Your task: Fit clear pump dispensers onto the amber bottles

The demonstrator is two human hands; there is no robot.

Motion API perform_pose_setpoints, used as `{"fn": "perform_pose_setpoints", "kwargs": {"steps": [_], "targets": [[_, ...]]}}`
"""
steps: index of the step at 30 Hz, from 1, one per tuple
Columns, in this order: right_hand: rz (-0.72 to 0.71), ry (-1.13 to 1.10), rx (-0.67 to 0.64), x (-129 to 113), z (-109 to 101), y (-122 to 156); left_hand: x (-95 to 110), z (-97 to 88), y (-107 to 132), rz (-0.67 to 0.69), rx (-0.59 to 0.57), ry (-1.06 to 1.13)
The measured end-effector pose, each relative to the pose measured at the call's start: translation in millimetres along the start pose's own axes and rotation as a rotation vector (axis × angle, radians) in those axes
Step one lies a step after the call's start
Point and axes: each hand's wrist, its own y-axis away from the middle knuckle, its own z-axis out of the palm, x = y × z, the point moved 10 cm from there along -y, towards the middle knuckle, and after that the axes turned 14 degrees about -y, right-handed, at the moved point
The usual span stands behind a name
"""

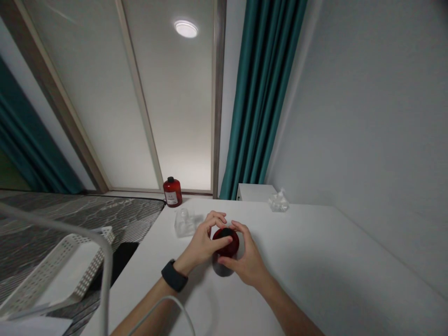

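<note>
Head view: a red bottle [232,249] is held over the white table [308,261], gripped between the curled fingers of the left hand [201,242] and right hand [249,261]. It could be dropped if either thumb slipped. Beyond, a green curtain [261,93] and pale sliding doors [182,116] are seen.

Setting: domestic room, probably a home. Evidence: teal curtain [264,102] and framed frosted panels [178,102] behind far edge of white surface [308,280]; streaked grey floor [133,211] and perforated basket [93,273] beyond left edge.
</note>
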Motion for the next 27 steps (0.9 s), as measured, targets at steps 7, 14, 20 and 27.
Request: {"fn": "perform_pose_setpoints", "kwargs": {"steps": [7,14,20,27], "targets": [[-0.144,0.053,0.028,-10,-4,2,4,-9.7,10,0.032,0.064,-0.202],[-0.235,0.132,0.103,-13,-23,-2,3,-18.0,13,0.004,0.200,-0.283],[-0.291,0.182,0.073,-18,-24,-7,-1,-9.8,26,0.003,0.341,-0.409],[-0.269,0.181,-0.009,-22,-24,-10,6,4.8,30,0.124,0.244,-0.434]]}}
